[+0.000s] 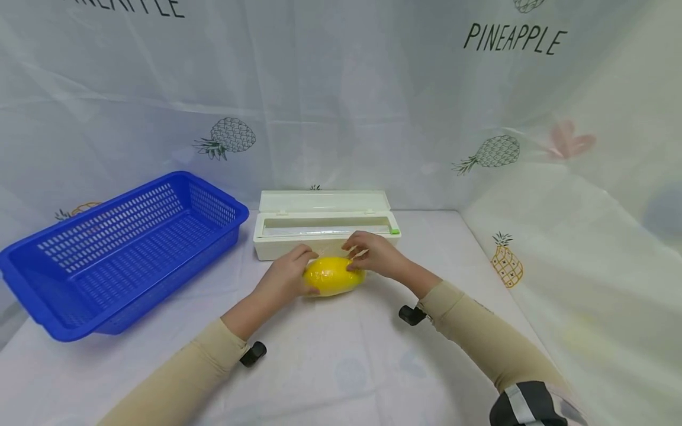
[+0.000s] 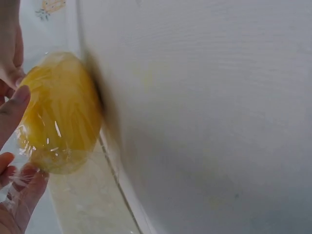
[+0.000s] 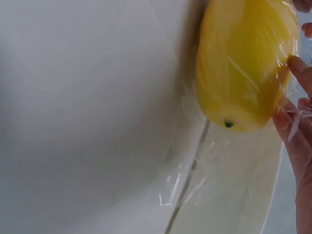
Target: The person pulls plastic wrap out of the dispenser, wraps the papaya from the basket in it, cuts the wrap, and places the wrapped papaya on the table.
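Note:
A yellow oval fruit (image 1: 331,276) lies on the table in front of a white cling film dispenser (image 1: 319,245), with clear cling film (image 3: 183,190) over it. My left hand (image 1: 285,277) is at the fruit's left end, gathering film between its fingers; its fingertips touch the fruit in the left wrist view. At the other end, my right hand (image 1: 376,255) pinches bunched film, its thumb pressed against the fruit. A small dark green spot (image 3: 228,125) marks one tip. Film also spreads past the fruit in both wrist views.
The dispenser's lid (image 1: 325,202) is raised, showing a film roll (image 1: 326,230) inside. A blue plastic basket (image 1: 122,322) stands to the left. Behind everything hangs a pineapple-print cloth (image 1: 341,106); a white cloth (image 1: 319,378) covers the table.

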`<state>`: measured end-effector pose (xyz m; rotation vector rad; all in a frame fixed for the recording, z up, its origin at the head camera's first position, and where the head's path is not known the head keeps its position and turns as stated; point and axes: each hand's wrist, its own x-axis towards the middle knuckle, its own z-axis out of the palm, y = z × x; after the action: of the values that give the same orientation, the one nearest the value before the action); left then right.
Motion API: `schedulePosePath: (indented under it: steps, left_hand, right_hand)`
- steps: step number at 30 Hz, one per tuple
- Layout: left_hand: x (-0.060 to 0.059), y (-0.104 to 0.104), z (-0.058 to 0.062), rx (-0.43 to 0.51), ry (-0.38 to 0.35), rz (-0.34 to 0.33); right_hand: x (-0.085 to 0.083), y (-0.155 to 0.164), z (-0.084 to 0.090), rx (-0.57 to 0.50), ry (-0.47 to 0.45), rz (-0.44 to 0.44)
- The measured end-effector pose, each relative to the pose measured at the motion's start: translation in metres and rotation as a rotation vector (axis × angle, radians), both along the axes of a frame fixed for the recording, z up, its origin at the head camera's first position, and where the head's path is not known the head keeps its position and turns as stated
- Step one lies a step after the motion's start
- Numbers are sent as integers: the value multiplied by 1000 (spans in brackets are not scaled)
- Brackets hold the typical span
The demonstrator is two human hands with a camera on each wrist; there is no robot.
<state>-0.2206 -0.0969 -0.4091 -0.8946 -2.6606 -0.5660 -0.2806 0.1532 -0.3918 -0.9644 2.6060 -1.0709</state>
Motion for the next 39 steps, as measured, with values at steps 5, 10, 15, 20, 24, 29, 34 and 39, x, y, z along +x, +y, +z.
schedulePosePath:
  steps: [5, 10, 15, 20, 24, 29, 34, 39]
  left_hand:
    - [1, 3, -2, -45, 28, 15]
    - [-1, 6, -1, -99, 36, 33]
    - [-1, 6, 2, -69, 44, 23]
    - [3, 0, 3, 14, -47, 34]
    - [5, -6, 1, 49, -90, 36]
    - [-2, -12, -5, 100, -68, -11]
    - [-10, -18, -12, 154, -38, -81]
    - [-16, -21, -17, 193, -30, -124]
  right_hand:
    - [6, 1, -10, -45, 103, -23]
    - [13, 2, -16, -87, 117, -34]
    - [25, 8, -20, -63, 111, -15]
    - [38, 10, -23, -60, 112, 45]
    - [40, 7, -27, -74, 144, 49]
    - [36, 4, -32, -134, 140, 22]
    - [33, 4, -38, -204, 62, -16]
    - [32, 3, -44, -286, 19, -59]
